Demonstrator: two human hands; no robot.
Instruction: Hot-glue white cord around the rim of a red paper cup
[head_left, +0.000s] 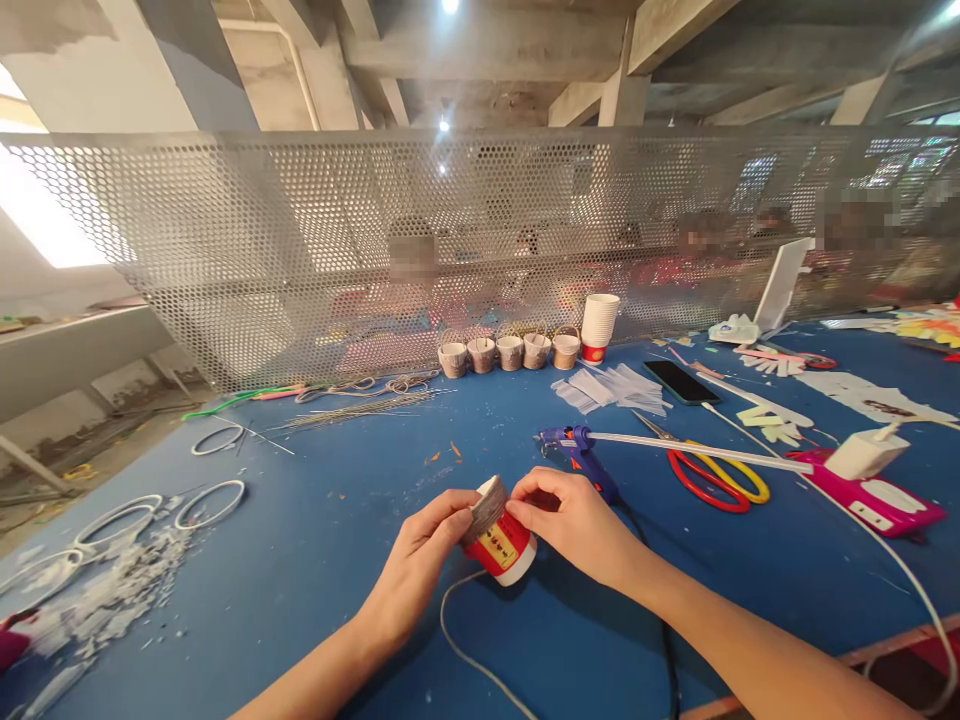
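A red and white paper cup point(504, 548) lies tilted between my hands, its white base toward me. Grey-brown cord point(489, 508) is wound around its upper part. My left hand point(429, 545) grips the wrapped side with thumb and fingers. My right hand point(570, 520) has its thumb and fingertips pinched together at the cup's right side; whether a bit of cord is between them is hidden. From beneath the cup, a loose length of cord point(459, 640) trails toward the table's near edge. The blue glue gun point(581, 455) rests just beyond my right hand.
Several small wrapped cups point(510, 353) and a cup stack point(600, 325) line the perforated metal screen point(315, 250). To the right lie clear strips point(611, 387), a phone point(681, 382), scissors point(716, 475) and a pink power strip point(874, 495). White rings point(210, 505) and scraps lie left.
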